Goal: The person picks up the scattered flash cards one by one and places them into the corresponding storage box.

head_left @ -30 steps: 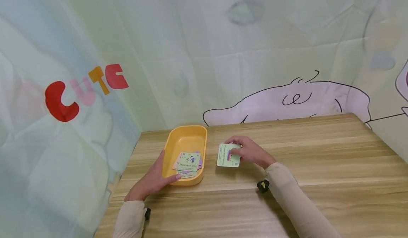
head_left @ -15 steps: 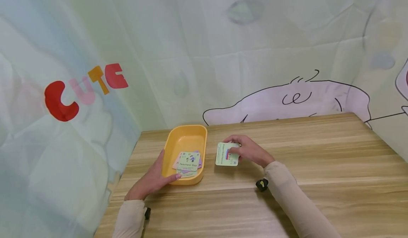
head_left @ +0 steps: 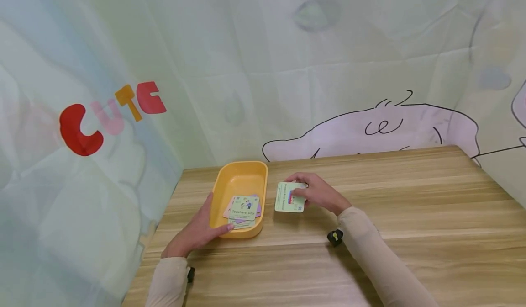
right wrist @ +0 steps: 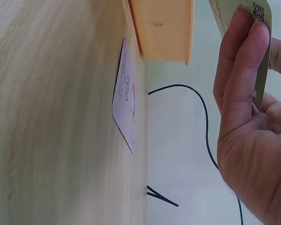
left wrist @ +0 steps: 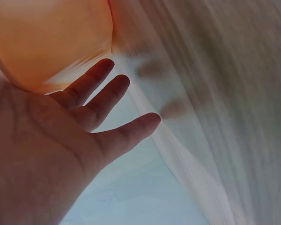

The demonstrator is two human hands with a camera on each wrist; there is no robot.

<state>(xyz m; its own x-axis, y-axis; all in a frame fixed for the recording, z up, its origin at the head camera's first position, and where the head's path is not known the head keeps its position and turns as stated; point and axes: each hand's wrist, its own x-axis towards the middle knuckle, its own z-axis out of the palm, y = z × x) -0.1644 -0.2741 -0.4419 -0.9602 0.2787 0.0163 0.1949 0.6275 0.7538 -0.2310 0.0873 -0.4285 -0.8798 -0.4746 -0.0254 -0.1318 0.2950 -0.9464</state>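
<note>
My left hand (head_left: 199,229) rests against a yellow plastic bin (head_left: 240,164), its thumb over the near rim and fingers along the left outer wall. Seen from the left wrist, these fingers (left wrist: 100,101) are spread and fairly straight. Several cards lie inside the bin, a green "Teachers' Day" card (head_left: 243,209) on top. Right of the bin, my right hand (head_left: 318,193) pinches a green "Dragon Boat Festival" card (head_left: 283,199) above the table. The right wrist view shows the underside of what it holds, with a QR code; how many cards cannot be told.
In the right wrist view a purple "ZOO" card (right wrist: 125,96) lies on the wooden table (head_left: 411,197) beside the bin; from the head it is hidden. A printed curtain (head_left: 230,69) hangs behind and to the left of the table.
My right hand has drifted slightly left with the Dragon Boat Festival card, closer to the bin. The left hand and the bin have stayed in place.
</note>
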